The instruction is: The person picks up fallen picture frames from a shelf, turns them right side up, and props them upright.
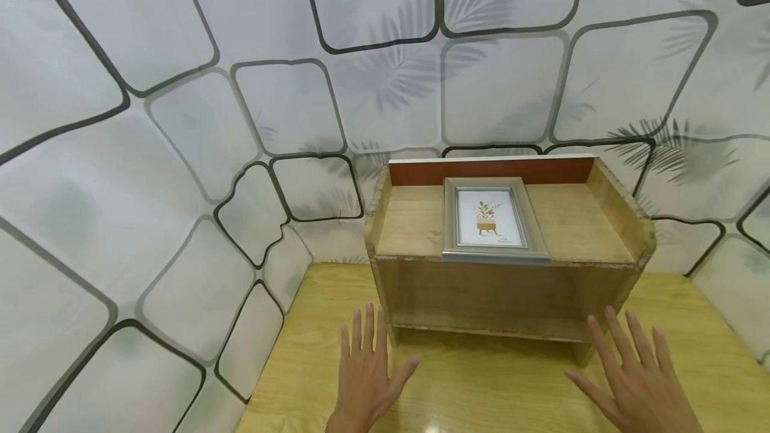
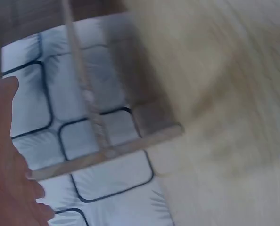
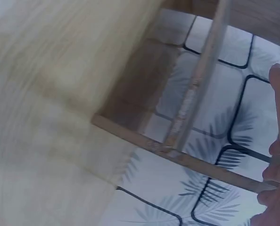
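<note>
A picture frame (image 1: 535, 229) with a silver-beige border lies flat, face up, on the upper shelf of a small wooden shelf unit (image 1: 457, 296). Its print shows a plant in an orange pot. In front of the unit's left side, my left hand (image 1: 367, 379) is spread with the palm down, holding nothing. My right hand (image 1: 640, 379) is spread likewise before the right side, its fingertips overlapping the unit's lower right corner in the head view. Each wrist view catches part of a hand at its edge, the left hand (image 2: 12, 165) and the right hand (image 3: 279, 155).
A yellow wood-grain table (image 1: 481, 386) carries the unit. Behind and to the left rises a pale wall (image 1: 180, 232) with dark rounded outlines and leaf prints. The unit has a reddish-brown back strip (image 1: 493, 170), raised side panels and a lower shelf board (image 1: 481, 331).
</note>
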{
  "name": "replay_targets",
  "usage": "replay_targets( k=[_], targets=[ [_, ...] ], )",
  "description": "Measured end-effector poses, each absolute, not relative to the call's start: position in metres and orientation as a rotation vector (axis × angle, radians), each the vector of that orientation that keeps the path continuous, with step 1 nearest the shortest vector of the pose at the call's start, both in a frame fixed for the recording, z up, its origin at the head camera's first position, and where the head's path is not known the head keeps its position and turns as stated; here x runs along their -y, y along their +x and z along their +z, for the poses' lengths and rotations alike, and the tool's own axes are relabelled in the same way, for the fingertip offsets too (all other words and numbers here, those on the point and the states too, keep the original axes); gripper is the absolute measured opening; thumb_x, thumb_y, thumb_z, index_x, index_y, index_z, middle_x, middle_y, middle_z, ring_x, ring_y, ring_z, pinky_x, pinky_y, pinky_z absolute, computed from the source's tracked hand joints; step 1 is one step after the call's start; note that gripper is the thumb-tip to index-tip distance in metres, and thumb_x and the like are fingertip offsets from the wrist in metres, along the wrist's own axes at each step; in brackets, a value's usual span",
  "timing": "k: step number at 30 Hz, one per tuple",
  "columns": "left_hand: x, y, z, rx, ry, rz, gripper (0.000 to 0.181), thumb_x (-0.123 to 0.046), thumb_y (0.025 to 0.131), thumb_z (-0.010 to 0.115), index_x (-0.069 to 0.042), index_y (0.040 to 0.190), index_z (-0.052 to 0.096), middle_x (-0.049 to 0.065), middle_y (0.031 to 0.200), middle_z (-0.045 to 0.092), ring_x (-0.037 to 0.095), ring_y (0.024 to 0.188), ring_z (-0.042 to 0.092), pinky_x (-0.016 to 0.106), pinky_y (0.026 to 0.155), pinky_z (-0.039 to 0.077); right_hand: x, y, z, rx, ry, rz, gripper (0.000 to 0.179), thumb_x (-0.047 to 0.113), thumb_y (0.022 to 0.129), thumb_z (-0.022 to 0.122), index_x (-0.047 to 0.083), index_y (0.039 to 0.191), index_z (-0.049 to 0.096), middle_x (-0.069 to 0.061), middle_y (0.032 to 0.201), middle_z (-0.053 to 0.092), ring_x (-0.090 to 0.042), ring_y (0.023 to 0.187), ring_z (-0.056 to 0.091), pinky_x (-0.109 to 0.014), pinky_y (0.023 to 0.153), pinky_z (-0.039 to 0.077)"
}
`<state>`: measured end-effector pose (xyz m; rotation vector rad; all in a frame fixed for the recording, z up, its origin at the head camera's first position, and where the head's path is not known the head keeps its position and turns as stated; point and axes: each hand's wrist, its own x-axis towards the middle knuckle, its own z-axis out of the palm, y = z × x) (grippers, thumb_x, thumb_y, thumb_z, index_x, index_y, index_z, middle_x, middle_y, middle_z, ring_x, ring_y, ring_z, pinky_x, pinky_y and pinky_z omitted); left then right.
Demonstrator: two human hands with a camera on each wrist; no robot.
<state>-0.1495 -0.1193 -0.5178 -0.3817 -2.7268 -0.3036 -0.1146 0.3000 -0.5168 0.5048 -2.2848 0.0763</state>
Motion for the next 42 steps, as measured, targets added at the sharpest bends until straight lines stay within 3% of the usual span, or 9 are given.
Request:
replay_targets(
  k=[6, 9, 12, 15, 21, 30, 34, 38, 42],
  targets=[
    [0.107, -0.145, -0.488, 2.885, -0.382, -0.730, 0.102, -0.075, 0.095, 0.040, -0.003, 0.162, 0.011, 0.016, 0.168, 0.005, 0.034, 0.154, 0.006, 0.059, 0.120, 0.013, -0.292, -0.123, -0.482, 2.256, 0.585, 0.155, 0.098, 0.074, 0.098, 0.033, -0.014, 0.140, 0.050, -0.040, 0.138, 0.047, -0.060, 0.121, 0.044, -0.063, 0.114, 0.023],
    [0.100, -0.143, -0.466, 2.918, -0.401, -0.935, 0.100, -0.075, 0.096, 0.038, -0.007, 0.163, 0.009, 0.014, 0.168, 0.005, 0.035, 0.154, 0.010, 0.059, 0.119, 0.016, -0.284, -0.127, -0.459, 2.228, 0.594, 0.190, 0.100, 0.073, 0.097, 0.036, -0.017, 0.139, 0.049, -0.041, 0.132, 0.051, -0.058, 0.112, 0.050, -0.061, 0.100, 0.036],
    [0.095, -0.142, -0.443, 2.891, -0.470, -1.071, 0.095, -0.071, 0.098, 0.040, -0.008, 0.163, 0.009, 0.013, 0.168, 0.009, 0.037, 0.152, 0.018, 0.060, 0.117, 0.023, -0.275, -0.131, -0.434, 2.211, 0.571, 0.219, 0.100, 0.074, 0.097, 0.036, -0.016, 0.141, 0.046, -0.040, 0.128, 0.053, -0.055, 0.108, 0.052, -0.060, 0.092, 0.039],
    [0.091, -0.142, -0.419, 2.839, -0.519, -1.148, 0.091, -0.068, 0.099, 0.042, -0.010, 0.163, 0.012, 0.011, 0.167, 0.017, 0.036, 0.150, 0.024, 0.061, 0.115, 0.027, -0.268, -0.138, -0.410, 2.192, 0.561, 0.262, 0.100, 0.074, 0.097, 0.039, -0.015, 0.142, 0.045, -0.039, 0.126, 0.054, -0.055, 0.109, 0.051, -0.059, 0.093, 0.037],
    [0.079, -0.149, -0.372, 2.794, -0.498, -1.178, 0.094, -0.075, 0.094, 0.042, -0.018, 0.164, 0.015, 0.008, 0.164, 0.028, 0.033, 0.148, 0.030, 0.059, 0.114, 0.029, -0.255, -0.157, -0.366, 2.156, 0.559, 0.364, 0.097, 0.071, 0.097, 0.042, -0.013, 0.145, 0.043, -0.039, 0.121, 0.055, -0.054, 0.107, 0.052, -0.063, 0.089, 0.041],
    [0.054, -0.186, -0.327, 2.757, -0.516, -1.081, 0.096, -0.077, 0.094, 0.041, -0.011, 0.161, 0.025, 0.008, 0.152, 0.047, 0.030, 0.143, 0.039, 0.054, 0.114, 0.033, -0.239, -0.193, -0.323, 2.337, 0.396, 0.459, 0.087, 0.047, 0.091, 0.070, -0.016, 0.143, 0.041, -0.042, 0.121, 0.051, -0.053, 0.097, 0.054, -0.065, 0.077, 0.045],
    [0.042, -0.208, -0.317, 2.795, -0.494, -0.990, 0.092, -0.072, 0.096, 0.043, -0.009, 0.160, 0.026, 0.015, 0.153, 0.045, 0.033, 0.141, 0.041, 0.050, 0.113, 0.035, -0.231, -0.212, -0.311, 2.564, 0.252, 0.510, 0.094, 0.056, 0.094, 0.062, -0.018, 0.146, 0.035, -0.046, 0.130, 0.043, -0.058, 0.101, 0.052, -0.068, 0.074, 0.046],
    [0.030, -0.228, -0.313, 2.843, -0.512, -0.861, 0.085, -0.065, 0.100, 0.043, -0.002, 0.155, 0.032, 0.022, 0.146, 0.048, 0.038, 0.134, 0.046, 0.049, 0.110, 0.038, -0.225, -0.230, -0.306, 2.739, 0.222, 0.499, 0.103, 0.066, 0.095, 0.053, -0.023, 0.142, 0.036, -0.048, 0.133, 0.042, -0.061, 0.115, 0.046, -0.071, 0.088, 0.042],
    [0.022, -0.241, -0.313, 2.913, -0.500, -0.713, 0.082, -0.064, 0.101, 0.043, 0.001, 0.151, 0.039, 0.024, 0.139, 0.052, 0.039, 0.128, 0.049, 0.047, 0.107, 0.040, -0.222, -0.247, -0.307, 2.822, 0.252, 0.532, 0.098, 0.071, 0.092, 0.054, -0.023, 0.120, 0.055, -0.042, 0.113, 0.057, -0.050, 0.096, 0.058, -0.063, 0.083, 0.047]
  ],
)
